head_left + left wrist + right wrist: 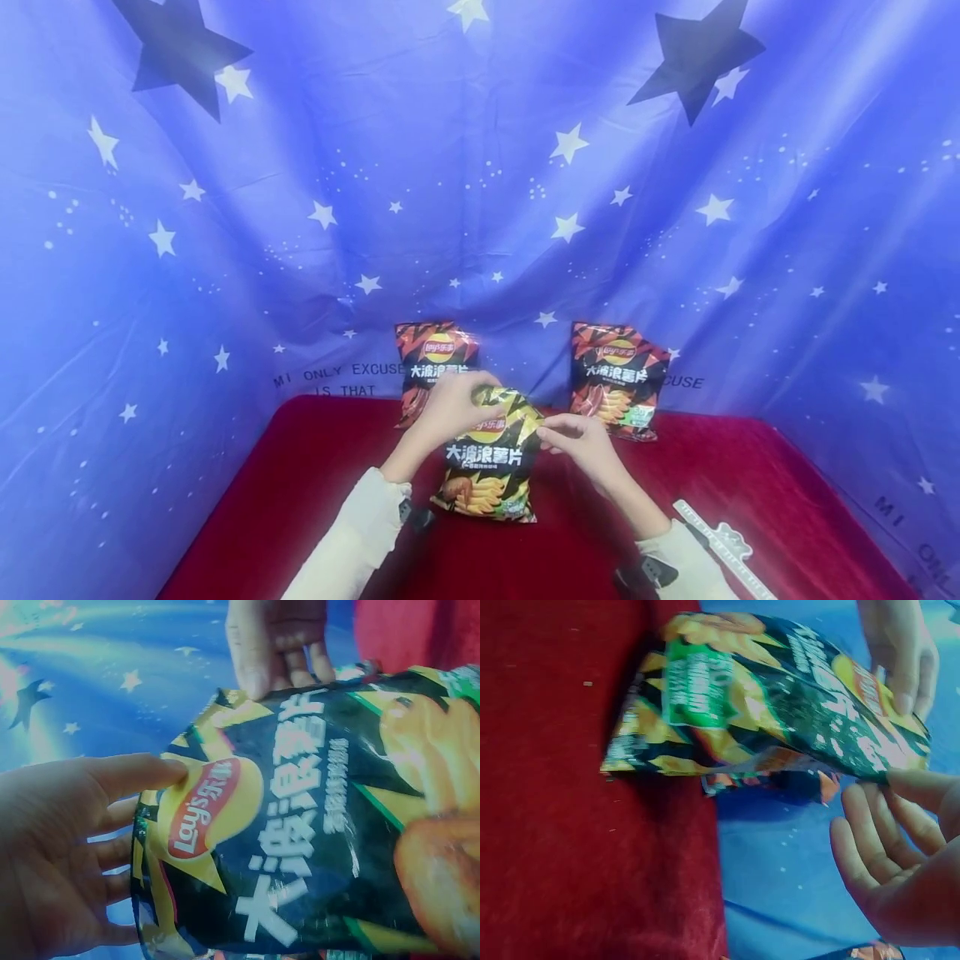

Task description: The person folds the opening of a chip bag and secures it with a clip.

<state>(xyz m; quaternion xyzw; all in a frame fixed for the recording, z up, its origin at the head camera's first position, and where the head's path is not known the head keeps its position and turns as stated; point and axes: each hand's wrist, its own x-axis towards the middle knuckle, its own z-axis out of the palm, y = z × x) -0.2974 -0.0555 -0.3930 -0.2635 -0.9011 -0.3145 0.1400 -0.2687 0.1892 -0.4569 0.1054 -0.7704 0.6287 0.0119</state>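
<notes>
Over the red table (300, 500), near centre, a yellow-and-black chip bag (483, 483) is upright, left hand (452, 406) pinching its top, right hand (585, 450) its right edge; light, even pressure should avoid crushing. Farther stand a left red bag (429, 354) and a right red bag (618, 385).

Table (315, 467): covered in plush-looking red cloth (750, 467).
Far edge: left red-and-black bag (438, 348) and right red-and-black bag (619, 377), standing well apart.
Near right: white ruler (724, 547), slantwise.
Middle: yellow-and-black bag (487, 455), upright; can't tell whether its base touches.
</notes>
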